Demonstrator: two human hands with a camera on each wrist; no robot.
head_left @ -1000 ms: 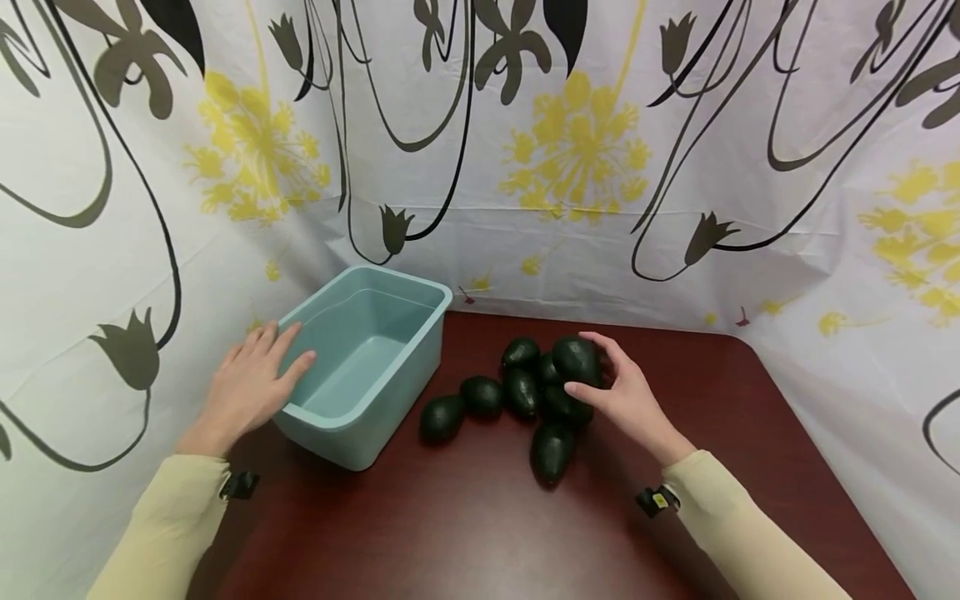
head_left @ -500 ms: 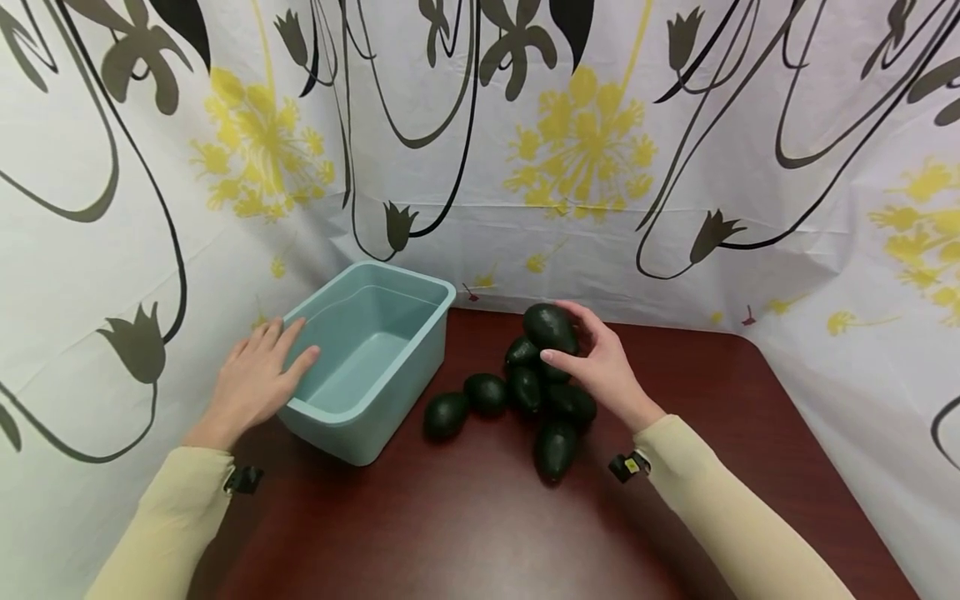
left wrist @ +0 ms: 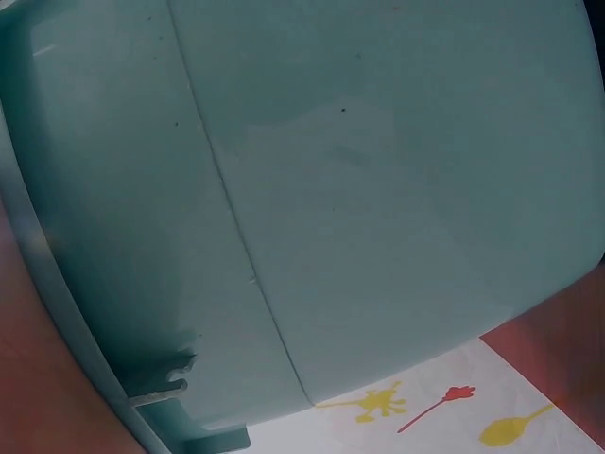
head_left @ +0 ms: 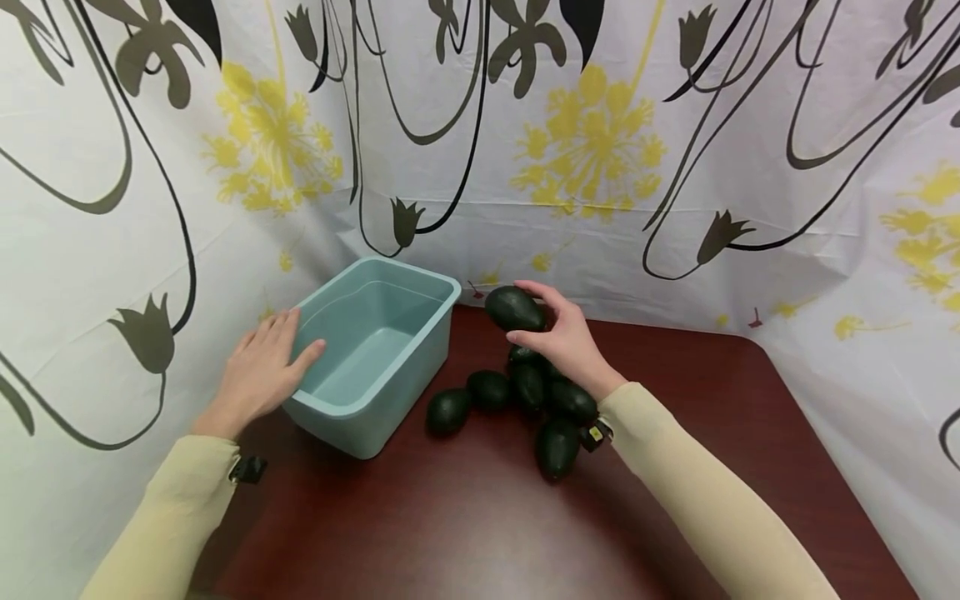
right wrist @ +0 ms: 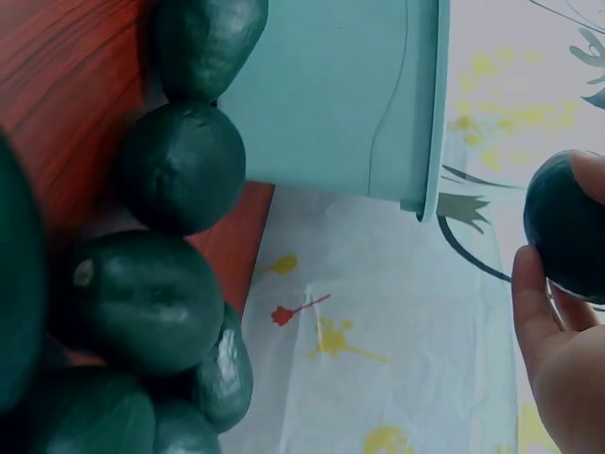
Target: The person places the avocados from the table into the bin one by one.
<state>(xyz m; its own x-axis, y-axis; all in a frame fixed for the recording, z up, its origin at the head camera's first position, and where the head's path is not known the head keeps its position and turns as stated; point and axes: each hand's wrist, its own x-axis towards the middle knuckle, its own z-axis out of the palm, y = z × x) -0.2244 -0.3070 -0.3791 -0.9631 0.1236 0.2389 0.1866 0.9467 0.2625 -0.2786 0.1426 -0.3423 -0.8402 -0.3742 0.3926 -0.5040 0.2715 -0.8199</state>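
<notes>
A light teal plastic bin [head_left: 405, 400] stands at the left of the table, its inside bare in the head view. My left hand [head_left: 258, 367] rests on the bin's near left rim, fingers straight and thumb over the inside. In the left wrist view the outer wall of the bin [left wrist: 378, 189] fills most of the picture. My right hand [head_left: 566, 337] holds a dark green avocado [head_left: 514, 308] between thumb and fingers, raised above the pile. The held avocado [right wrist: 567, 227] shows at the right edge of the right wrist view. Below it lie several more avocados [head_left: 528, 387], close together.
The dark red-brown table [head_left: 450, 517] reaches back to a white floral curtain [head_left: 480, 192], which also runs along the left and right sides. One avocado [head_left: 448, 412] lies nearest the bin; another avocado [head_left: 557, 448] lies toward the front.
My right hand has lifted the avocado off the pile and carried it leftward, toward the bin. My left hand stays at the bin's rim. The view has shifted slightly.
</notes>
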